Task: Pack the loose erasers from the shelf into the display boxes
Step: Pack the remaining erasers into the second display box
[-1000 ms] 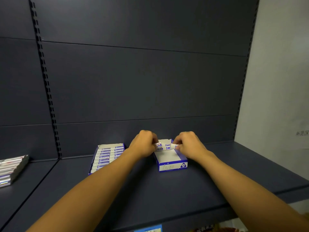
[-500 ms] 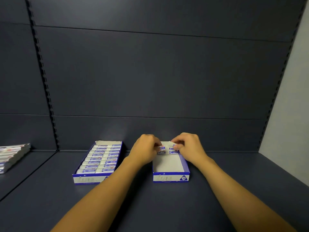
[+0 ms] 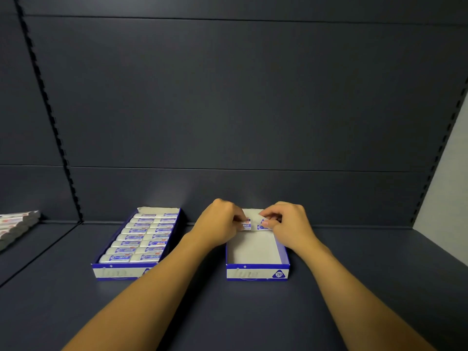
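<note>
Two blue-and-white display boxes stand on the dark shelf. The left box (image 3: 119, 272) is packed with two columns of several wrapped erasers (image 3: 141, 243). The right box (image 3: 257, 273) is mostly bare inside, its white floor showing. At its far end my left hand (image 3: 220, 224) pinches one white-and-blue eraser (image 3: 246, 225), and my right hand (image 3: 288, 224) pinches another eraser (image 3: 262, 226) beside it. Both erasers sit low against the box's back wall; fingers hide part of them.
A grey tray of other packaged goods (image 3: 15, 225) sits at the far left on the neighbouring shelf bay. The dark back panel (image 3: 228, 110) rises right behind the boxes. A light wall (image 3: 453, 178) closes the right side.
The camera has come closer and turned to face the shelf more squarely. Both hands stay at the back of the right box, holding the two erasers down against its far wall.
</note>
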Action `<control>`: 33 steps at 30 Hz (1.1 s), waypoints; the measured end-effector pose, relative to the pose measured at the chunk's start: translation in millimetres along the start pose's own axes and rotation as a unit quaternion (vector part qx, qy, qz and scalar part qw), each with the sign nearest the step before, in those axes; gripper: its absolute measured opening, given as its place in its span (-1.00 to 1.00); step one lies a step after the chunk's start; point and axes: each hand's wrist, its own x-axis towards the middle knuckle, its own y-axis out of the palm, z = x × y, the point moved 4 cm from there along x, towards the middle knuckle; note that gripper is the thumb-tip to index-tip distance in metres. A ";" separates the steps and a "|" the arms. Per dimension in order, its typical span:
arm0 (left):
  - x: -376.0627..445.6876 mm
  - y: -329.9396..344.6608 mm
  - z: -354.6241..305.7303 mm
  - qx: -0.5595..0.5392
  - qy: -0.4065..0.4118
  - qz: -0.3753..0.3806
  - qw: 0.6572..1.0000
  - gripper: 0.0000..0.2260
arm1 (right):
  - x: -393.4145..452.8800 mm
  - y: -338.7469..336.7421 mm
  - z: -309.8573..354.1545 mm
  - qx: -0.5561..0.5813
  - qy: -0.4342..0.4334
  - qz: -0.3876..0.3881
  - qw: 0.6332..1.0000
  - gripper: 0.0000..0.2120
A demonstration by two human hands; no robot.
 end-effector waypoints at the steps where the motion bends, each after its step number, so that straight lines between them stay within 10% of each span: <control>1: 0.6 1.7 -0.5 0.005 0.003 0.001 1.000 -0.81 | -0.1 0.4 -0.3 0.003 -0.001 -0.002 1.000 -0.84; 20: 5.9 3.6 -13.7 0.231 0.018 -0.011 0.973 -0.79 | -2.0 -1.4 5.2 0.002 0.003 -0.004 1.000 -0.84; 33: 2.7 4.8 -7.1 0.152 -0.051 -0.036 0.986 -0.88 | -3.6 0.1 6.0 0.002 0.038 0.005 0.999 -0.85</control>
